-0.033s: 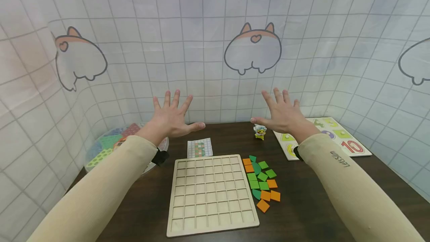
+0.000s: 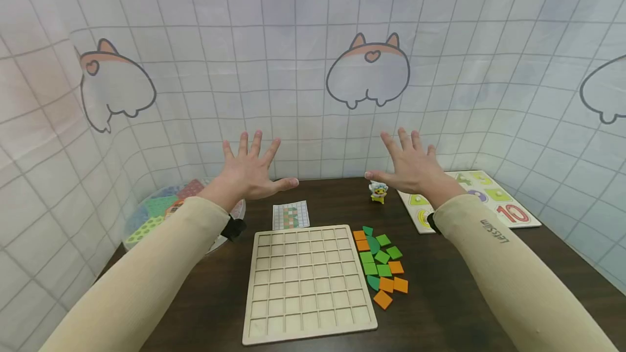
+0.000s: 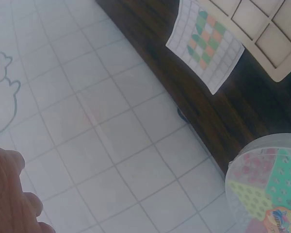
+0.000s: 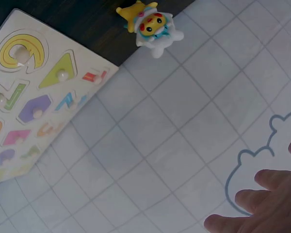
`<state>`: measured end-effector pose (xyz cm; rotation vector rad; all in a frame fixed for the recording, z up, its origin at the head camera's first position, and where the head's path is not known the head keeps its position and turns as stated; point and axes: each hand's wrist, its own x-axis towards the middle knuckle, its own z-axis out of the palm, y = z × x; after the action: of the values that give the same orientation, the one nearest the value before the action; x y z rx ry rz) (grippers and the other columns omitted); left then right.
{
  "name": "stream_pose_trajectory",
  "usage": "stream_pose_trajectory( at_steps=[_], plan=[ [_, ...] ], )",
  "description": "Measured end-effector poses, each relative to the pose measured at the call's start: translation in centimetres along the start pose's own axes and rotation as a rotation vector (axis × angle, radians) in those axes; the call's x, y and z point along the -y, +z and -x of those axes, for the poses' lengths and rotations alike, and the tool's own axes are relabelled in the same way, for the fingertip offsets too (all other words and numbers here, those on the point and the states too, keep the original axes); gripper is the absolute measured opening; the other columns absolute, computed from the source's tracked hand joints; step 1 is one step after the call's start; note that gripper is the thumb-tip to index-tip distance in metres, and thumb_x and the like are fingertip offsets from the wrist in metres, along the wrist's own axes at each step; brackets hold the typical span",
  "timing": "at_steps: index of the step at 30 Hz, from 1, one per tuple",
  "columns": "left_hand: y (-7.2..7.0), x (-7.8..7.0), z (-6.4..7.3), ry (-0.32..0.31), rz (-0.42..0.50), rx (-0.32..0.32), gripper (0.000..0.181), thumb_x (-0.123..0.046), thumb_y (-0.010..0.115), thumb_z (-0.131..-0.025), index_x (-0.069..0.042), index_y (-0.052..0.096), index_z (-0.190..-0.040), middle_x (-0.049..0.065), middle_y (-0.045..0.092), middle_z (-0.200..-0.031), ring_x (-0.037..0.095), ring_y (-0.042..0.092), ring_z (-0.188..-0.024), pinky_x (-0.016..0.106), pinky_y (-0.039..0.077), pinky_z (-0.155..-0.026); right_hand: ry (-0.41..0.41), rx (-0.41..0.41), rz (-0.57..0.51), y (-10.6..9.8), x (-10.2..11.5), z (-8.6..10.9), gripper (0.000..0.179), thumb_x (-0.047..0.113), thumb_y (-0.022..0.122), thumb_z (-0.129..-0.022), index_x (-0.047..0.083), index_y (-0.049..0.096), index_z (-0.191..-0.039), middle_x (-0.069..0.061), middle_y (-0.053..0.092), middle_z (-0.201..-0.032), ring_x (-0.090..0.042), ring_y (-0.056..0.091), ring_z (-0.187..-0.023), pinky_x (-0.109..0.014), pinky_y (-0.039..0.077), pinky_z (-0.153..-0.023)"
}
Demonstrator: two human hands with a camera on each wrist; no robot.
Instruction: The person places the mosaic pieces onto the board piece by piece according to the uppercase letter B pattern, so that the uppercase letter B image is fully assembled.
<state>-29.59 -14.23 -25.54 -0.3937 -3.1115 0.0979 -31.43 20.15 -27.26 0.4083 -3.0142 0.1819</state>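
Note:
Both hands are stretched forward over the far part of the table with fingers spread, and neither holds anything. The left hand [image 2: 249,174] is raised beyond a small pattern card [image 2: 290,215] printed with green and orange shapes. The right hand [image 2: 409,167] is nearest a small yellow and white figurine [image 2: 378,192]. Between the forearms lies a wooden grid board [image 2: 310,284], its cells bare. Along its right side, orange square tiles [image 2: 383,300], green square tiles [image 2: 394,253] and dark green rounded tiles [image 2: 373,245] lie loose on the table.
At the left, partly behind the sleeve, stands a round clear container [image 3: 262,145] with colourful dotted pieces. A puzzle board with knobbed numbers and shapes [image 4: 53,104] lies at the right, partly hidden by the right arm. A white gridded curtain [image 2: 303,69] hangs behind the dark table.

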Motion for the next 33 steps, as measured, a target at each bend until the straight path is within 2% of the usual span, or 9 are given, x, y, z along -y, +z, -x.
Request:
stream_pose_trajectory(
  at_steps=[4,7,9,13,16,20,26,29,33],
  plan=[
    [-0.2,-0.1,-0.1,-0.004,0.001,0.003,0.104,-0.081,0.039,-0.093,-0.02,-0.002,-0.166,0.024,-0.011,-0.17,0.052,-0.009,-0.155,0.078,-0.005,-0.116,-0.003,0.006,-0.005,-0.2,0.0,0.1,0.099,0.069,0.052,-0.097,0.016,0.006,-0.167,-0.028,-0.002,-0.17,-0.054,-0.006,-0.154,-0.081,0.006,-0.114],
    [0.0,0.1,0.0,0.004,-0.001,0.011,0.104,-0.081,0.041,-0.093,-0.02,-0.003,-0.166,0.024,-0.01,-0.17,0.052,-0.008,-0.155,0.078,-0.004,-0.116,-0.029,0.0,-0.01,0.2,0.2,0.3,0.097,0.067,0.053,-0.097,0.015,0.01,-0.166,-0.028,0.004,-0.17,-0.053,-0.001,-0.155,-0.079,0.008,-0.115],
    [0.2,0.2,0.3,0.02,0.012,0.016,0.105,-0.079,0.043,-0.094,-0.019,-0.003,-0.166,0.025,-0.009,-0.17,0.052,-0.006,-0.155,0.078,-0.003,-0.116,-0.064,-0.012,-0.014,0.6,0.2,0.5,0.094,0.064,0.055,-0.098,0.012,0.015,-0.165,-0.029,0.012,-0.168,-0.051,0.008,-0.155,-0.076,0.013,-0.117],
    [1.0,0.5,1.5,0.067,0.046,0.021,0.104,-0.073,0.049,-0.096,-0.014,0.0,-0.166,0.027,0.003,-0.17,0.052,0.006,-0.155,0.076,0.006,-0.118,-0.145,-0.015,-0.078,2.2,-0.1,1.3,0.086,0.054,0.061,-0.099,0.006,0.026,-0.162,-0.03,0.033,-0.161,-0.05,0.035,-0.146,-0.068,0.032,-0.115],
    [2.3,0.5,2.9,0.115,0.067,0.064,0.101,-0.068,0.051,-0.098,-0.008,0.005,-0.166,0.03,0.012,-0.168,0.053,0.015,-0.153,0.073,0.021,-0.117,-0.178,0.027,-0.145,3.9,-0.5,2.0,0.08,0.046,0.064,-0.1,0.004,0.031,-0.16,-0.03,0.041,-0.156,-0.049,0.045,-0.14,-0.063,0.04,-0.111],
    [4.7,0.6,5.2,0.157,0.108,0.173,0.099,-0.062,0.056,-0.098,-0.003,0.012,-0.164,0.034,0.019,-0.165,0.057,0.021,-0.15,0.071,0.03,-0.113,-0.21,0.081,-0.188,5.9,-1.1,2.7,0.072,0.039,0.065,-0.101,0.001,0.038,-0.156,-0.028,0.045,-0.155,-0.049,0.044,-0.141,-0.062,0.039,-0.112],
    [8.2,1.5,8.3,0.173,0.209,0.317,0.102,-0.058,0.066,-0.094,0.0,0.017,-0.163,0.032,0.021,-0.165,0.055,0.023,-0.15,0.072,0.029,-0.112,-0.265,0.124,-0.222,8.1,-1.4,2.9,0.063,0.034,0.065,-0.101,-0.001,0.047,-0.151,-0.027,0.05,-0.151,-0.048,0.045,-0.14,-0.061,0.04,-0.112],
    [10.7,2.3,8.7,0.196,0.302,0.389,0.11,-0.06,0.07,-0.09,0.001,0.014,-0.163,0.032,0.018,-0.166,0.054,0.021,-0.152,0.068,0.029,-0.115,-0.281,0.154,-0.231,9.0,-1.2,2.7,0.06,0.034,0.065,-0.102,-0.001,0.05,-0.148,-0.027,0.05,-0.151,-0.048,0.046,-0.14,-0.06,0.041,-0.111],
    [16.5,4.5,7.6,0.233,0.36,0.433,0.128,-0.077,0.068,-0.08,-0.003,0.006,-0.164,0.028,0.012,-0.169,0.051,0.018,-0.154,0.064,0.029,-0.118,-0.297,0.199,-0.233,10.1,-0.8,2.4,0.058,0.035,0.063,-0.103,0.0,0.051,-0.148,-0.026,0.051,-0.151,-0.046,0.048,-0.139,-0.059,0.043,-0.11]
  ],
)
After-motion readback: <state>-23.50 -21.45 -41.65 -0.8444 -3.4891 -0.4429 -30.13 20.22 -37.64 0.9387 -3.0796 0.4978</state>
